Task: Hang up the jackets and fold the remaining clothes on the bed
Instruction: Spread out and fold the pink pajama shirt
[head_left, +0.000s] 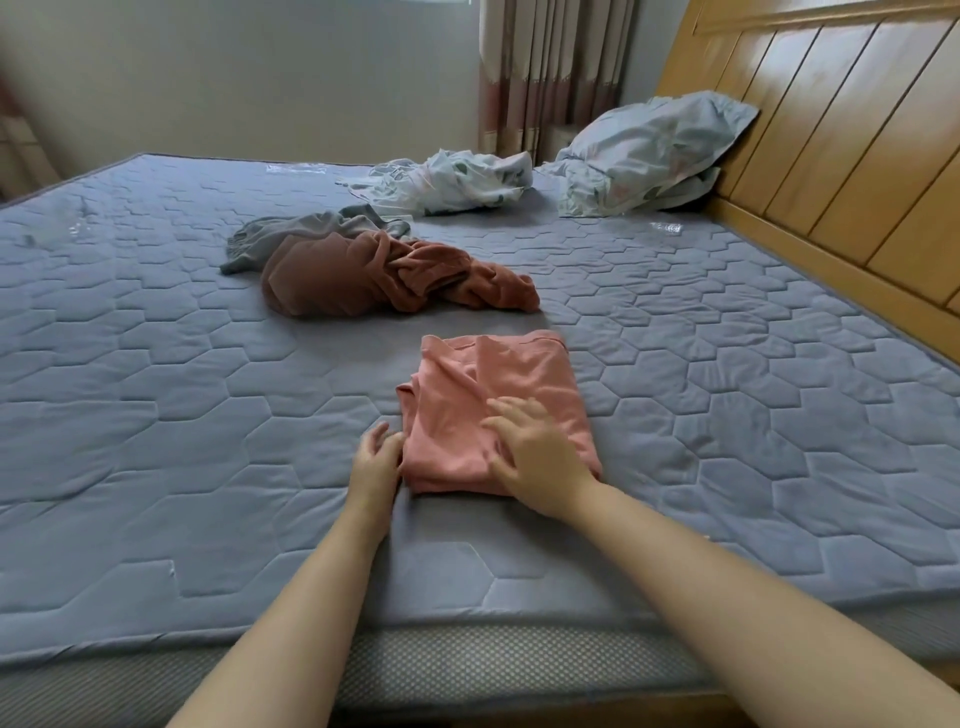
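A folded pink garment (488, 395) lies on the grey quilted mattress (156, 415) near the front edge. My right hand (535, 457) rests flat on its near right part, fingers spread. My left hand (374, 462) touches its left edge from the side, fingers nearly straight. Farther back lies a crumpled rust-brown garment (384, 280), with a grey-green garment (291, 234) bunched behind it.
A crumpled floral sheet (457, 182) and a floral pillow (654, 150) sit at the far right by the wooden headboard (841, 156). Curtains (550, 67) hang behind. The mattress's front edge (467, 665) runs below my forearms.
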